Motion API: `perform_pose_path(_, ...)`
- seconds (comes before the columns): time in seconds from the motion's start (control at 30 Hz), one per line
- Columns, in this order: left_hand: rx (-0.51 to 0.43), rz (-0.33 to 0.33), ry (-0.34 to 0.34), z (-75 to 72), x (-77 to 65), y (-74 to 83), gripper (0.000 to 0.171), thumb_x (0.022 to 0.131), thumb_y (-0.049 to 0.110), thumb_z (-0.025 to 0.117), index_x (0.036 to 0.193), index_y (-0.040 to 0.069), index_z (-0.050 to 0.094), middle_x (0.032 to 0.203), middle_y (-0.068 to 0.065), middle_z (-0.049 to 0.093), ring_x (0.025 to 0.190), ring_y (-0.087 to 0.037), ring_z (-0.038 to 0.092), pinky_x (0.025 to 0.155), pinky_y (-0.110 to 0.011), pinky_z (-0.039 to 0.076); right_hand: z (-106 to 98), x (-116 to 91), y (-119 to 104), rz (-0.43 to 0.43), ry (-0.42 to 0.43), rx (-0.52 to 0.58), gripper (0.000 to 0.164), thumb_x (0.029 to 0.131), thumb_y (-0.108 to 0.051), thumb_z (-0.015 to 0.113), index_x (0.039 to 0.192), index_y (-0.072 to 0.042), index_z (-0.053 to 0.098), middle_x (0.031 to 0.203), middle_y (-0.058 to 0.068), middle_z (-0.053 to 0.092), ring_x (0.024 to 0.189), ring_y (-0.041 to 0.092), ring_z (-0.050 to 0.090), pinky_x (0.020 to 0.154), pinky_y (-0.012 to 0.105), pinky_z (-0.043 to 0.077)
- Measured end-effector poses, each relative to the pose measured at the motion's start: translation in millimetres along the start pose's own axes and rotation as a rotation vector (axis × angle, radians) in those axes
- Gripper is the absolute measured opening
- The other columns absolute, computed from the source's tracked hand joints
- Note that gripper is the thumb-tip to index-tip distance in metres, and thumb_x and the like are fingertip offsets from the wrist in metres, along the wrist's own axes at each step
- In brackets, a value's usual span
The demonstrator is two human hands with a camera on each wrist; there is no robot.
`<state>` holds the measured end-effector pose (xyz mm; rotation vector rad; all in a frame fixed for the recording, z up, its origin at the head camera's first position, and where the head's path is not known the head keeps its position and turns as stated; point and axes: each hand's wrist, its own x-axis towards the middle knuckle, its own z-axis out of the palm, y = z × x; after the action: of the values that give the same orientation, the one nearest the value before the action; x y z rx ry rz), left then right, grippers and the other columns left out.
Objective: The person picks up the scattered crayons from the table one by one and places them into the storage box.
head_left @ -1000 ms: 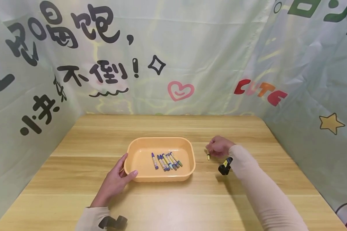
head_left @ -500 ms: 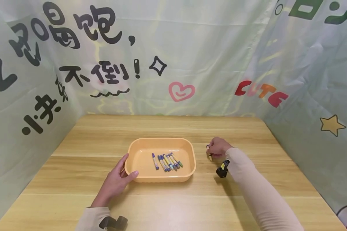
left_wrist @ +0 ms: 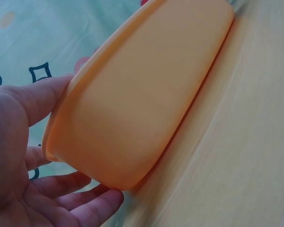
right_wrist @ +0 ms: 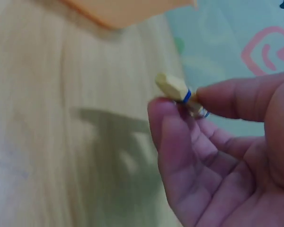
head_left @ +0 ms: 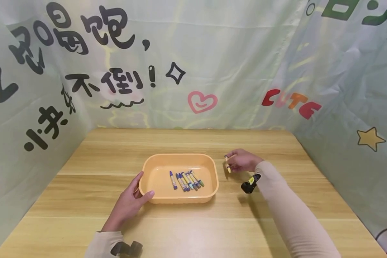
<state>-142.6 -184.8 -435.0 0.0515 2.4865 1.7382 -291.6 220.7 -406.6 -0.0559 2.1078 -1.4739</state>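
An orange plastic tray (head_left: 180, 200) stands on the table, with several crayons (head_left: 184, 181) lying in its right half and one crayon (head_left: 173, 180) a little apart to their left. My left hand (head_left: 129, 205) grips the tray at its left end, thumb over the near rim and fingers against the outer wall (left_wrist: 128, 99). To the right of the tray, my right hand (head_left: 245, 160) holds a yellow crayon (head_left: 228, 165) raised over the table. In the right wrist view, thumb and fingertips pinch that crayon's wrapper, its pale yellow tip (right_wrist: 171, 88) sticking out.
The wooden table (head_left: 187, 236) runs back to a printed cloth backdrop (head_left: 238, 64) that encloses it behind and on both sides. A black wrist camera (head_left: 251, 183) hangs below the right wrist; another one (head_left: 127, 248) sits on the left sleeve.
My right hand has picked the yellow crayon up from the table and moved it slightly left and away from me. The left hand and tray stay where they were.
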Motion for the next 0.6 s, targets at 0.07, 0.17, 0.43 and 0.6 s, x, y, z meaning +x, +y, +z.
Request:
perform_pose_path(0.07,-0.003,0.001,0.002,0.0,0.6,0.4,0.091,0.088,0.031,0.073,0.157,0.014,0.015,0.157,-0.017,0.022,0.137,-0.031,0.034,0.104,-0.036,0.039,1.0,-2.6,-7.9,-0.003,-0.020,0.041,0.038,0.094,0.000,0.052,0.128,0.008,0.037,0.082,0.009,0.058,0.065,0.015,0.059,0.064,0.027,0.057)
perform_pose_path(0.17,0.001,0.004,0.007,-0.1,1.4,0.4,0.091,0.088,0.030,0.074,0.156,0.012,0.016,0.157,-0.017,0.023,0.136,-0.031,0.035,0.103,-0.036,0.040,3.0,-6.7,-19.8,-0.013,-0.052,0.073,0.043,0.095,-0.002,0.052,0.133,0.008,0.033,0.082,0.009,0.057,0.064,0.014,0.058,0.065,0.027,0.057)
perform_pose_path(0.43,0.004,0.001,0.002,-0.3,1.6,-0.7,0.092,0.088,0.031,0.073,0.156,0.013,0.016,0.157,-0.017,0.023,0.136,-0.031,0.035,0.103,-0.036,0.041,12.1,-10.1,-43.1,-0.027,-0.078,0.094,0.042,0.096,-0.001,0.050,0.133,0.006,0.032,0.081,0.009,0.054,0.063,0.015,0.058,0.062,0.025,0.056)
perform_pose_path(0.6,0.007,0.007,-0.005,-0.6,0.8,-1.7,0.091,0.089,0.031,0.073,0.157,0.013,0.015,0.157,-0.017,0.022,0.136,-0.032,0.035,0.102,-0.037,0.042,22.0,-6.9,-53.5,-0.032,-0.081,0.063,0.043,0.095,0.000,0.051,0.134,0.007,0.033,0.080,0.010,0.053,0.062,0.015,0.058,0.060,0.025,0.056)
